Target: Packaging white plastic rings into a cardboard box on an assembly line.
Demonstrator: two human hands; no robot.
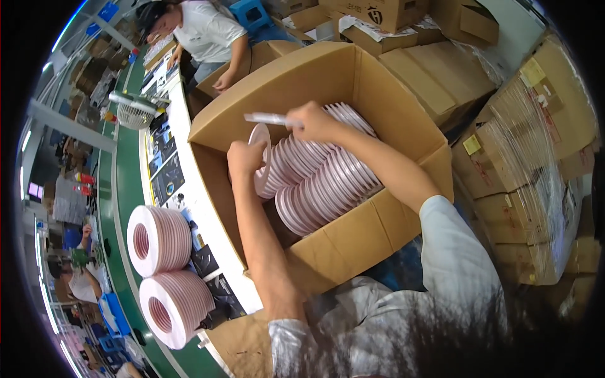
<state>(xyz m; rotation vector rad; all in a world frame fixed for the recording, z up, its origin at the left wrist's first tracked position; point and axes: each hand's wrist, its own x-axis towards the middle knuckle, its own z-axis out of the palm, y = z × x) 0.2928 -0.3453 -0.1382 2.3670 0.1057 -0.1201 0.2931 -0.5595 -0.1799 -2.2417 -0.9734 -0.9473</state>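
Note:
A large open cardboard box (343,252) stands in front of me with rows of flat, pale pinkish-white rings (331,189) on edge inside it. My left hand (246,160) is closed on a single white ring (265,173), held upright at the left end of the rows. Over the far row, my right hand (312,123) pinches a thin, flat white piece (270,118) that points left. It is seen nearly edge-on and blurred, so I cannot tell whether it is another ring.
Two stacks of the same rings, an upper one (161,240) and a nearer one (176,309), lie on the green conveyor (123,252) at left. A fan (133,112) stands farther along. A co-worker (211,38) sits beyond the box. Wrapped cartons (529,183) stand at right.

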